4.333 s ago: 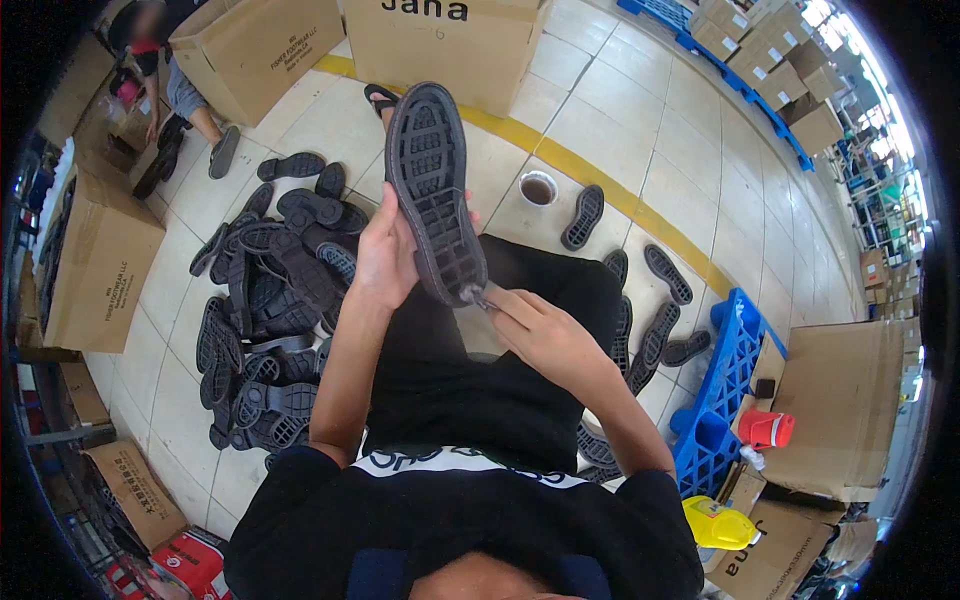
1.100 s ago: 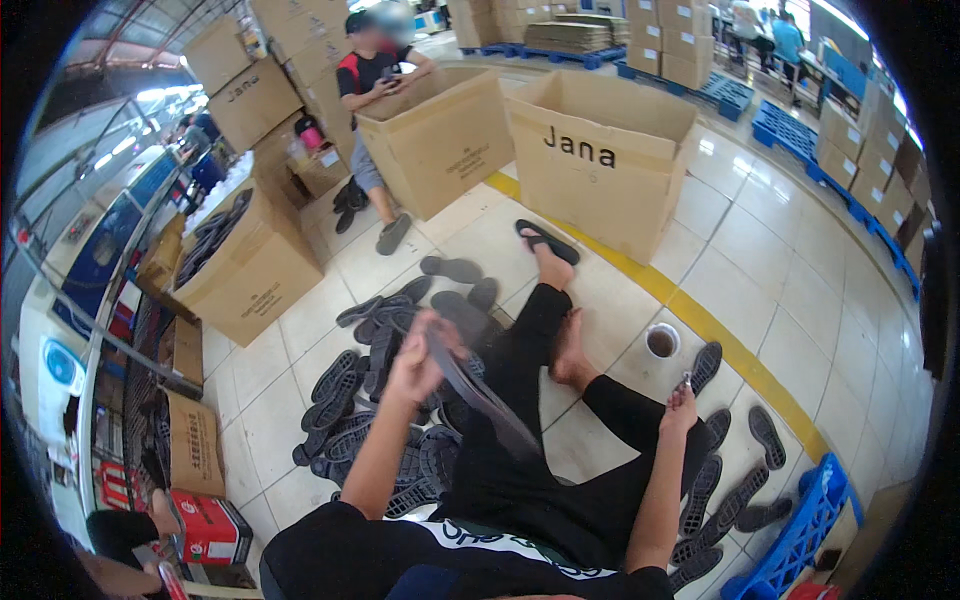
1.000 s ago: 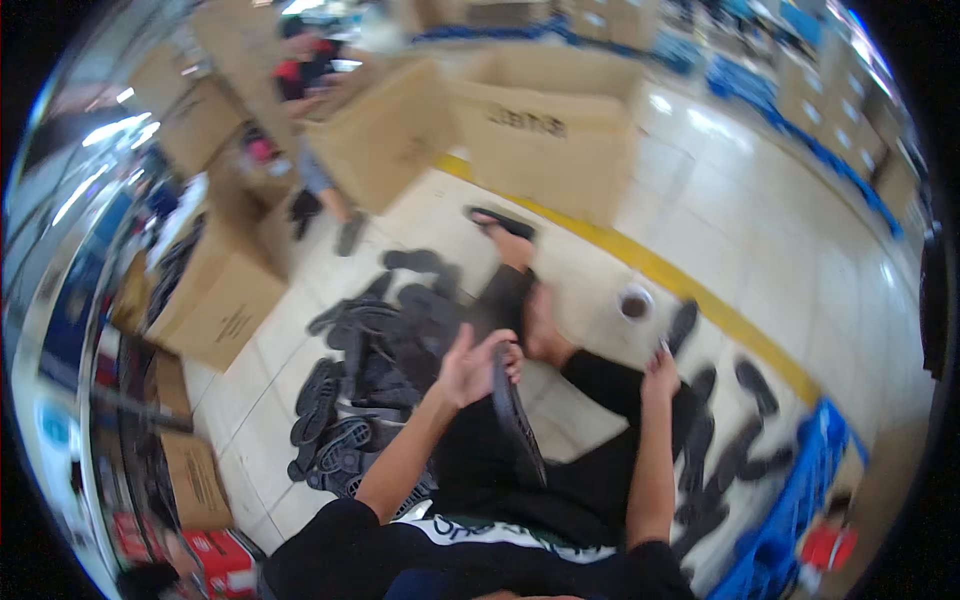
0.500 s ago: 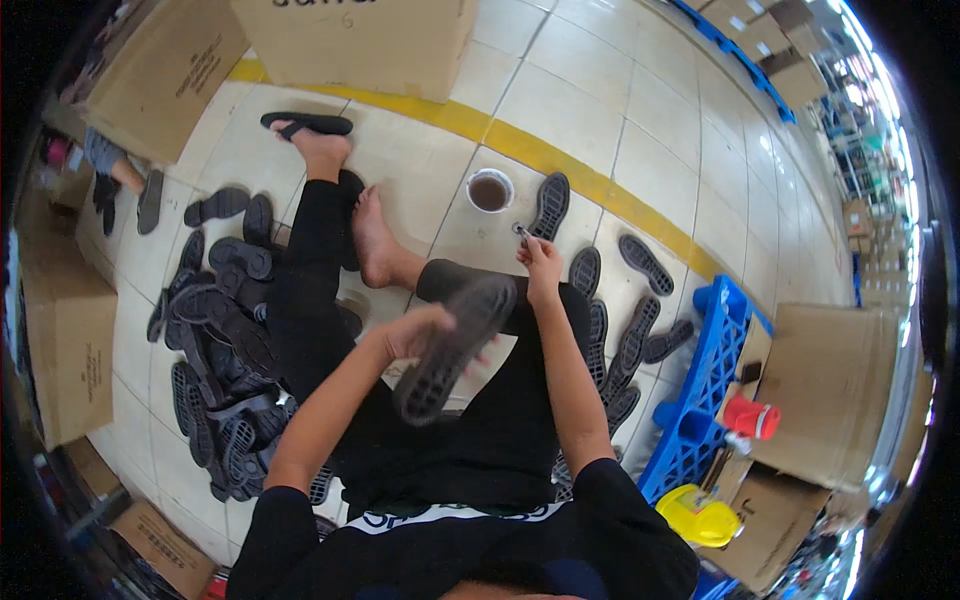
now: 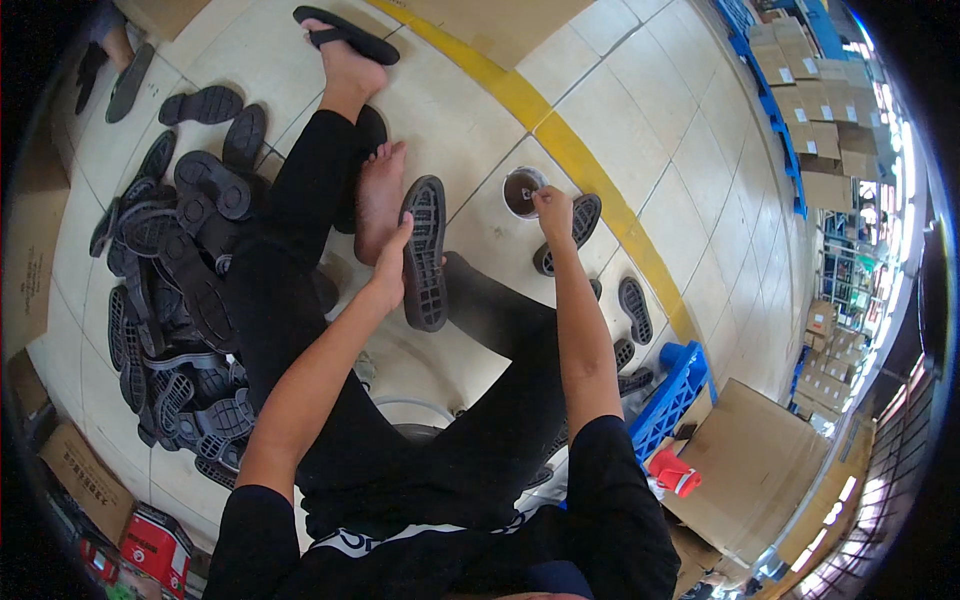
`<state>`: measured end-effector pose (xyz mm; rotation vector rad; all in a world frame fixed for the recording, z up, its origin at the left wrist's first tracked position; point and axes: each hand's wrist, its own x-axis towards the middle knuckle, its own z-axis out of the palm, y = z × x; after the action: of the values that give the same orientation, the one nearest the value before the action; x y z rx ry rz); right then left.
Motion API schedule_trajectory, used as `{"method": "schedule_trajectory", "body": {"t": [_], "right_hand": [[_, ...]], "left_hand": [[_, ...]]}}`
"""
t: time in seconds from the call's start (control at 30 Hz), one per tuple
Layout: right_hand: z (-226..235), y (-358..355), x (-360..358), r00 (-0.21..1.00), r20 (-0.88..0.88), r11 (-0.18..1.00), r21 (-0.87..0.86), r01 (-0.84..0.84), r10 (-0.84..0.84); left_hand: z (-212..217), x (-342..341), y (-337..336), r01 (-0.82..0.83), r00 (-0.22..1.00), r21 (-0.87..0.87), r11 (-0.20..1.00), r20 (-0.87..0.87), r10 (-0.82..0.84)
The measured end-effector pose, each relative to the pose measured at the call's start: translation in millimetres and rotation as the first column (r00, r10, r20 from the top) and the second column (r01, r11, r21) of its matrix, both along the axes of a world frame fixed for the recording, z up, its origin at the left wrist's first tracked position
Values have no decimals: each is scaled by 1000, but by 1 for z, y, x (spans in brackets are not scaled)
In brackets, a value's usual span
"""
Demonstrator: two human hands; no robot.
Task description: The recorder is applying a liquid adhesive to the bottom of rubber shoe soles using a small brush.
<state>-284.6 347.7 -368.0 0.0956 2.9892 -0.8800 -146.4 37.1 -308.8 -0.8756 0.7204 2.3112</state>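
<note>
Head view, only one:

- Person seated on tiled floor (image 5: 640,130), legs in black trousers stretched fwd, L foot bare, other foot in black sandal (image 5: 345,33) further out.
- Left hand (image 5: 392,262) holds black shoe sole (image 5: 424,252), tread side up, roughly upright along the view, above the L leg just beside the bare foot. Fingers wrapped round the sole's L edge, thumb on the near side; closed on it.
- Right hand (image 5: 553,208) reaches out to small round cup (image 5: 522,191) w/ dark contents, standing on floor beside yellow floor line (image 5: 600,190). Fingers bunched together at cup rim, pinching sth small; can't tell what it is.
- Obstructions: R forearm crosses over R knee and hides part of floor behind it. Another sole (image 5: 570,233) lies just beyond the R hand, partly covered by it.
- L of legs: big heap of black soles (image 5: 170,300), stacked and overlapping, touching the L leg. Few loose soles further out toward top L.
- R of legs: scattered single soles (image 5: 634,308) along yellow line, well apart from the heap.
- Lower R: blue plastic crate (image 5: 672,395), red container (image 5: 673,470), cardboard box (image 5: 770,470).
- L edge: more cardboard boxes (image 5: 30,260), red packet (image 5: 158,545) bottom L.
</note>
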Motion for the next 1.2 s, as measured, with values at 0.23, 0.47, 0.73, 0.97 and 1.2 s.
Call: {"method": "schedule_trajectory", "body": {"t": [0.23,0.47,0.73,0.97,1.2], "right_hand": [[5,6,-7,981,152,977,-161,143,-119],[4,23,-3,928,322,906,-310,288,-185],[14,56,6,973,-57,953,198,231,-224],[18,58,17,970,155,980,-39,197,-189],[53,30,19,972,-55,968,-117,223,-230]], "left_hand": [[8,-1,2,3,998,22,1000,59,-5],[5,-1,1,-34,999,52,998,3,34],[-4,0,0,-22,1000,28,999,9,21],[-2,1,4,-49,999,39,998,-8,50],[5,-2,2,-42,999,62,997,3,42]]}}
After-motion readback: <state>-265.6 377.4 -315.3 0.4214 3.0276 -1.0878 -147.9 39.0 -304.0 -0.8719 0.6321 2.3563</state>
